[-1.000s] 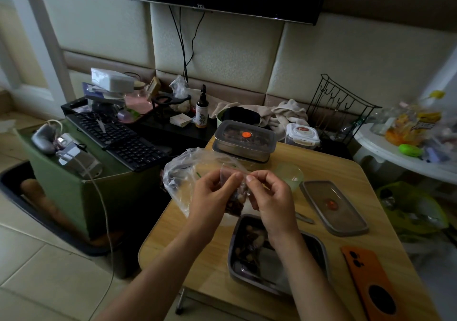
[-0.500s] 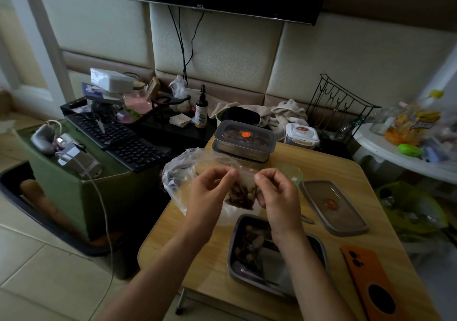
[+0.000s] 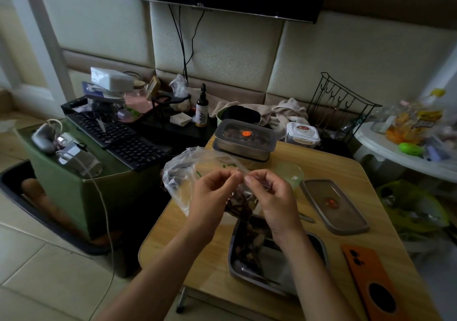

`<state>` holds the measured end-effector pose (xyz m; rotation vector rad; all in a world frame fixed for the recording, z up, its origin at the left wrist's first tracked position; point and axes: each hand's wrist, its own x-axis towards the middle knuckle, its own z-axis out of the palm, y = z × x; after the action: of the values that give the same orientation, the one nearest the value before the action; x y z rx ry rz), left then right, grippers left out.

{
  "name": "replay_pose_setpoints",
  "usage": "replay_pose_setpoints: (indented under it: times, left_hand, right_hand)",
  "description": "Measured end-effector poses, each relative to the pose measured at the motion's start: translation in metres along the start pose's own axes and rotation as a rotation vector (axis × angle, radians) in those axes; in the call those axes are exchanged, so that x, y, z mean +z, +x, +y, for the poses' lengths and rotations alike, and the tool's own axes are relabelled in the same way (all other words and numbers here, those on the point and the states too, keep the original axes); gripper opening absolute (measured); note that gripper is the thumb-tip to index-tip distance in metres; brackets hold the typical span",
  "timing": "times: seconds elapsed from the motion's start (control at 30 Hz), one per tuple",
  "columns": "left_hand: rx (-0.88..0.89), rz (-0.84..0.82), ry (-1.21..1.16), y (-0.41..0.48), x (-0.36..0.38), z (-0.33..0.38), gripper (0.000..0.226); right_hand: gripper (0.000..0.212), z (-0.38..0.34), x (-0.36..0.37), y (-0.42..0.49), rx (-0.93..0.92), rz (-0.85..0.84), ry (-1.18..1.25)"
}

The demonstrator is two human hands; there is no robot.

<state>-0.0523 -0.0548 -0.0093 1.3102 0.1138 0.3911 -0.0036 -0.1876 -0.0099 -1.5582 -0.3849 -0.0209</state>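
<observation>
Table (image 3: 321,169): left grip (image 3: 210,197), right grip (image 3: 274,197) pinch bag (image 3: 180,172) over tray (image 3: 277,268); lid (image 3: 333,207), phone (image 3: 371,283) beside.

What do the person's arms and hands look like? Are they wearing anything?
The left grip and right grip are bare hands: no gloves, rings or bracelets. The nails that show look short and plain. The arms behind them are bare too, with no sleeve, watch or cable showing up to the picture's edge.

Your crumpled clear plastic bag (image 3: 181,172) is hanging pinched between your fingertips (image 3: 238,176), sagging below them with brown food pieces (image 3: 241,203) over the open steel container (image 3: 277,268).
</observation>
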Motion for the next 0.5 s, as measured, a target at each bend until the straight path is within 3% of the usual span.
replay_pose_setpoints:
  times: [0.5]
  left_hand:
    - [0.019,0.017,0.082,0.0001,-0.0007,-0.0025,0.013]
  right_hand:
    - [0.009,0.0025,0.0011,-0.0003,-0.006,0.021,-0.076]
